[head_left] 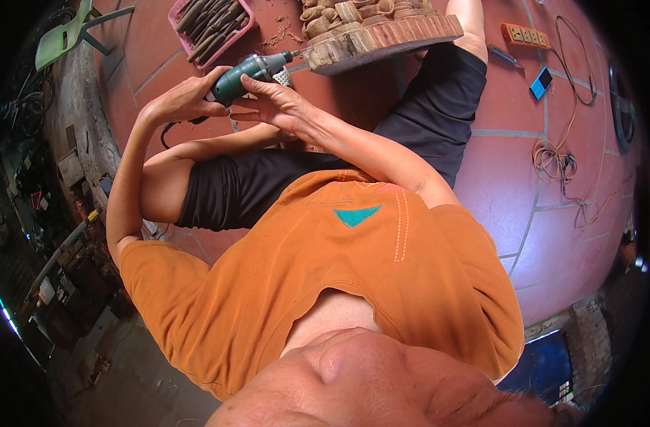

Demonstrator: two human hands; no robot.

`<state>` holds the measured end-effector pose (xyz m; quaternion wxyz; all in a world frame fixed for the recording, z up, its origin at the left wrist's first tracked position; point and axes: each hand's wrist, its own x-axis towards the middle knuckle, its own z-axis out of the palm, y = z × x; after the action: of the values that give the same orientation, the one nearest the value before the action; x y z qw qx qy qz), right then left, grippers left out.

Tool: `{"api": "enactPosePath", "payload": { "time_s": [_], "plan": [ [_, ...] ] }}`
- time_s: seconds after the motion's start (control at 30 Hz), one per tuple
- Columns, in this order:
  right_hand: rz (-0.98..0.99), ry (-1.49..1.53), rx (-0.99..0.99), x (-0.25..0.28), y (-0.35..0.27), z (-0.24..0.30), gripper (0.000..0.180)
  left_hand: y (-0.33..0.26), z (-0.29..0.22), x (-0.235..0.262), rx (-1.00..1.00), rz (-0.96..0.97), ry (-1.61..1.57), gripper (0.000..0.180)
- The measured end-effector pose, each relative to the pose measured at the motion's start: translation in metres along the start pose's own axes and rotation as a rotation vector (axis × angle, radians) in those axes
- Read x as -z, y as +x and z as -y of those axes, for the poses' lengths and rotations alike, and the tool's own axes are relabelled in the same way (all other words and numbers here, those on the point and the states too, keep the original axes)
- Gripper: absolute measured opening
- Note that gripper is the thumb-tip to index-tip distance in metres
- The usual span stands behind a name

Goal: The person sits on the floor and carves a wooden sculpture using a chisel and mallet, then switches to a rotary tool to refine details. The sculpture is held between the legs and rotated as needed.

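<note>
A green and grey die grinder (232, 84) is held above my lap, its dark collet end pointing right toward a carved wooden piece. My left hand (186, 96) wraps round the rear of the grinder's body, fingers above and thumb below. Beside the body, my right hand (275, 103) has its fingers spread and its thumb up against the green housing. The carved wood (368, 13) rests on a thick round wood slab (389, 44), a short gap from the tool's tip. A black cord (170, 132) shows below my left hand.
A pink basket (249, 25) of dark stick-like pieces stands ahead, with wood shavings (286, 34) beside it. At far left is a green chair (62, 39). An orange power strip (525, 35), a blue phone-like device (542, 83) and coiled cable (550, 160) lie right on the tiles.
</note>
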<state>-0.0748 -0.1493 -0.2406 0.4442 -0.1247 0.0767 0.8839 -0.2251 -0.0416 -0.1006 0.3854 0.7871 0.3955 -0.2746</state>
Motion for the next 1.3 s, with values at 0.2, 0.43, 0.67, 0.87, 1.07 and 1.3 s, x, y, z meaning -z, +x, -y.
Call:
{"api": "enactPosePath", "payload": {
  "time_s": [0.2,0.43,0.67,0.87,1.07,1.3],
  "plan": [
    [-0.004,-0.004,0.003,-0.0027,-0.0028,0.0000,0.048,-0.0004,-0.0005,-0.0012,-0.010,-0.005,0.000,0.077],
    [-0.001,0.011,-0.005,0.0016,-0.0021,-0.0010,0.044,0.0019,-0.0030,0.0025,0.024,0.041,0.007,0.078],
    [-0.008,0.007,-0.004,0.0002,-0.0043,-0.0015,0.044,0.0022,-0.0006,0.0004,0.009,0.036,0.006,0.078],
    [0.001,0.014,-0.014,0.0035,-0.0019,-0.0038,0.045,0.0019,-0.0025,0.0019,0.020,0.063,-0.014,0.077],
    [0.004,0.017,-0.016,0.0051,-0.0035,-0.0042,0.046,0.0020,-0.0043,0.0018,0.028,0.067,-0.001,0.078],
    [-0.001,0.024,-0.021,0.0049,-0.0055,-0.0051,0.047,0.0031,-0.0008,0.0007,0.024,0.069,0.020,0.079]
  ]
}}
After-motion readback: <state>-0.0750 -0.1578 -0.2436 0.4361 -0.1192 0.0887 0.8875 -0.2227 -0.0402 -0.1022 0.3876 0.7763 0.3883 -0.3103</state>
